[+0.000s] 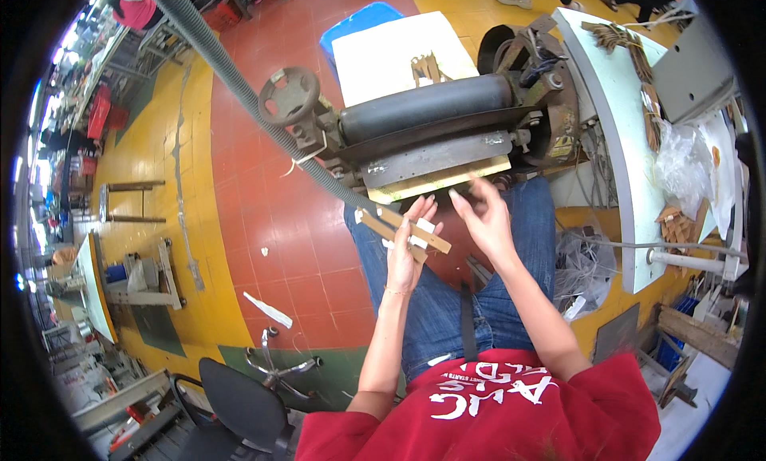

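Note:
I sit in front of a roller machine [427,110] with a dark cylinder and a handwheel [289,95]. My left hand [408,249] holds a few thin tan strips [403,228] with white tabs, fanned out over my lap. My right hand [485,217] is raised beside them with fingers apart, holding nothing, just below the machine's yellowish feed plate [439,183]. My legs in blue jeans [447,301] lie under both hands.
A grey ribbed hose [239,86] runs diagonally past the handwheel. A white worktable [622,118] on the right carries brown cut pieces and clear plastic bags. A black chair [239,405] stands at lower left. Other people stand far off.

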The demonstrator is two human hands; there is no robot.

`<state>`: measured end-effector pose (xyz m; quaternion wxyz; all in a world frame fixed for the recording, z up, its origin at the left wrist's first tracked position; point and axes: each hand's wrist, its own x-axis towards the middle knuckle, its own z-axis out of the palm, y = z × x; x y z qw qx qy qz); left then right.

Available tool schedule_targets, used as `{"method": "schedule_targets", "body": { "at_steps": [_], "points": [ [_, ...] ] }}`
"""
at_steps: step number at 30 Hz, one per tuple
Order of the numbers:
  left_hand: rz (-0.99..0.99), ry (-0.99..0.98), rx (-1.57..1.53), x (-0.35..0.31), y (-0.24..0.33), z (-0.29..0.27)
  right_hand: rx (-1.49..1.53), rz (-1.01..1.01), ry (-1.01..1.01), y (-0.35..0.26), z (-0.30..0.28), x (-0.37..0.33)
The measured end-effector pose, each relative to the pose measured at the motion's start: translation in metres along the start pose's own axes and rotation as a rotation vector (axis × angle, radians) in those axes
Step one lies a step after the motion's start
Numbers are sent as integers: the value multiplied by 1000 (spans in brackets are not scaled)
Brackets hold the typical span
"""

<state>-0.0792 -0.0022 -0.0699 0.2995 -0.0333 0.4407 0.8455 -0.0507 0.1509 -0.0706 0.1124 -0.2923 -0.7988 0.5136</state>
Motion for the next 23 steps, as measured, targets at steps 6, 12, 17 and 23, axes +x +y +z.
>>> {"method": "schedule_targets", "body": {
  "at_steps": [6,12,17,23],
  "points": [
    [-72,-142,155,4,1,10,396,241,-485,-10,-28,-35],
    [-51,-210,193,3,-4,13,533,229,-557,-1,-29,-30],
    [-66,-65,172,3,-12,4,455,136,-291,19,-32,-7],
    [-177,-21,293,0,-10,-19,245,347,-172,37,-26,47]
  ]
}}
